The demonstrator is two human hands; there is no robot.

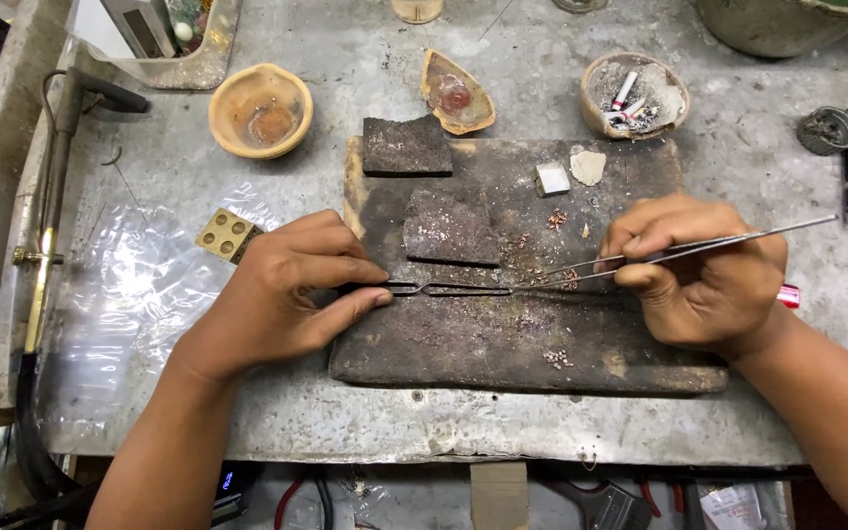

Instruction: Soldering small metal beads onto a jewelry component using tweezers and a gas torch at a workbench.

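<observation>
Dark locking tweezers (453,289) lie flat across the middle of the charred soldering board (503,344), tips pointing right. Left hand (282,294) pinches their handle end between thumb and fingers. Right hand (704,275) grips slim silver tweezers (679,250), fingers closed round them, tips meeting the dark pair's tips among small metal bits (552,280). Two charcoal blocks (449,226) sit on the board's far left part; a small white cube (553,179) lies far centre. Beyond the board: an orange clay bowl (260,110) far left, a broken clay dish (453,93) centre, an ash-filled bowl (635,95) far right. A brass dapping block (227,234) rests left of the board.
</observation>
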